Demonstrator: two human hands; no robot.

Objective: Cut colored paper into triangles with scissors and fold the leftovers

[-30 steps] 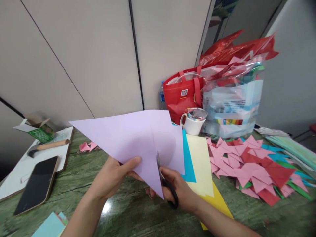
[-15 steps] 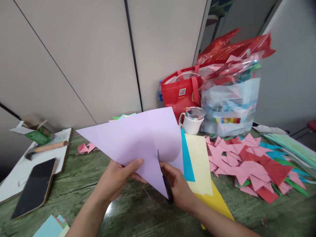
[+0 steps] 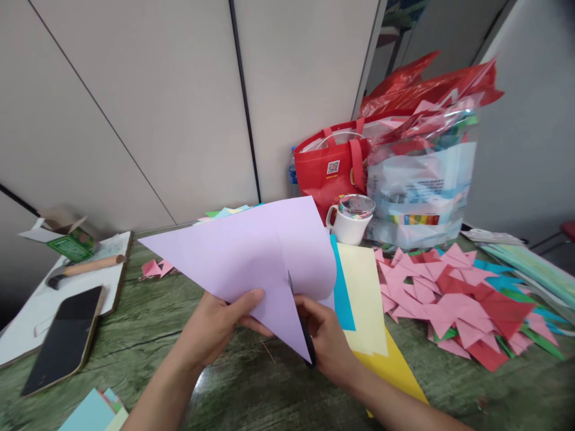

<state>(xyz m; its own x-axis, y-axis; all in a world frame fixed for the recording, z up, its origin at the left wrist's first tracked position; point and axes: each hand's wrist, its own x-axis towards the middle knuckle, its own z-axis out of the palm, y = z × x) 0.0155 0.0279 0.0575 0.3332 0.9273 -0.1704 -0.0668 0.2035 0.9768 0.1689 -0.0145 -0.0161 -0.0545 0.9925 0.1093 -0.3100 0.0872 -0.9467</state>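
Note:
A sheet of lilac paper (image 3: 233, 245) is held up over the table, its left side tapering to a point. My left hand (image 3: 224, 320) pinches its lower edge, thumb on top and fingers beneath. My right hand (image 3: 323, 338) is closed round the black-handled scissors (image 3: 309, 347), mostly hidden behind the paper and my fingers. The dark blade tip shows in a cut that runs up into the sheet. To the right of the cut, the paper curls over. Under it lie blue paper (image 3: 344, 305), cream paper (image 3: 366, 299) and yellow paper (image 3: 399, 371).
Pink folded paper pieces (image 3: 426, 293) are heaped on the right. Behind stand a white mug (image 3: 353, 227), a red bag (image 3: 318, 173) and a clear plastic bag (image 3: 413, 197). On the left are a phone (image 3: 65, 341), a wooden-handled tool (image 3: 94, 265) and a green box (image 3: 72, 242).
The scissors have closed further and their handle has drawn in behind the paper's edge. The blade tip sits about where it was. My left hand has hardly moved.

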